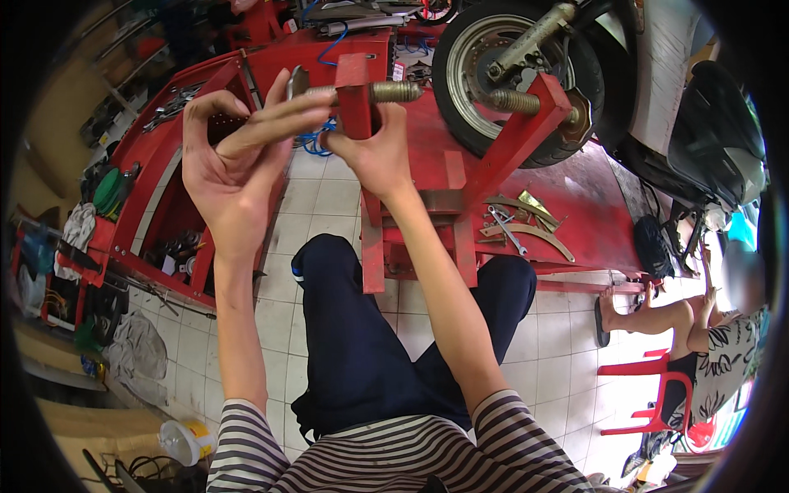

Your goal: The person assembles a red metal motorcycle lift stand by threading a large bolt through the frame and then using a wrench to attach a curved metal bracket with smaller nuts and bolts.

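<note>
Striped shirt cloth (386, 452) fills the bottom edge of my head view, both forearms (238, 329) reaching up from it. At upper centre I see the left hand (234, 168) loosely open, thumb bent, fingers stretched rightward to the threaded bolt (396, 91), while the right hand (376, 160) curls around the red bracket (355, 103) carrying it.

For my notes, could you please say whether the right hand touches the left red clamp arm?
Touching: the head view shows the right hand curled against the left red clamp arm.
</note>
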The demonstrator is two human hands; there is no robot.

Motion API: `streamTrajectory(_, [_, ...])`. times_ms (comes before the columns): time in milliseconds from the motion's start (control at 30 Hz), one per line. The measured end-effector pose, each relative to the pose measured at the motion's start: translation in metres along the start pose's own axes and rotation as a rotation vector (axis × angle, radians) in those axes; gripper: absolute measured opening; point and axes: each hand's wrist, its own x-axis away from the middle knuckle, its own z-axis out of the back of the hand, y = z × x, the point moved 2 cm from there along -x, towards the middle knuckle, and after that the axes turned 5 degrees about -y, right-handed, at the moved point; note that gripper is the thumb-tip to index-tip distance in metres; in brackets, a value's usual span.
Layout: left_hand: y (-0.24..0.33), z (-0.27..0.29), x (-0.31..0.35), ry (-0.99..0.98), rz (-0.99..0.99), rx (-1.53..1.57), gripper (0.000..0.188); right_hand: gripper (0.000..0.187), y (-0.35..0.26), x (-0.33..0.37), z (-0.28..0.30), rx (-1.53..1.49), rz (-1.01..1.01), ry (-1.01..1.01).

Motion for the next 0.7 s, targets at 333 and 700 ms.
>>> streamTrajectory(333, [0.003, -0.007, -0.016, 0.008, 0.397, -0.109, 0.028, 0.032, 0.001, -0.001, 0.009, 0.057, -0.193, -0.066])
streamTrajectory(700, [-0.012, -0.004, -0.017, 0.008, 0.458, -0.026, 0.029, 0.017, 0.002, -0.005, 0.007, -0.017, -0.142, -0.042])
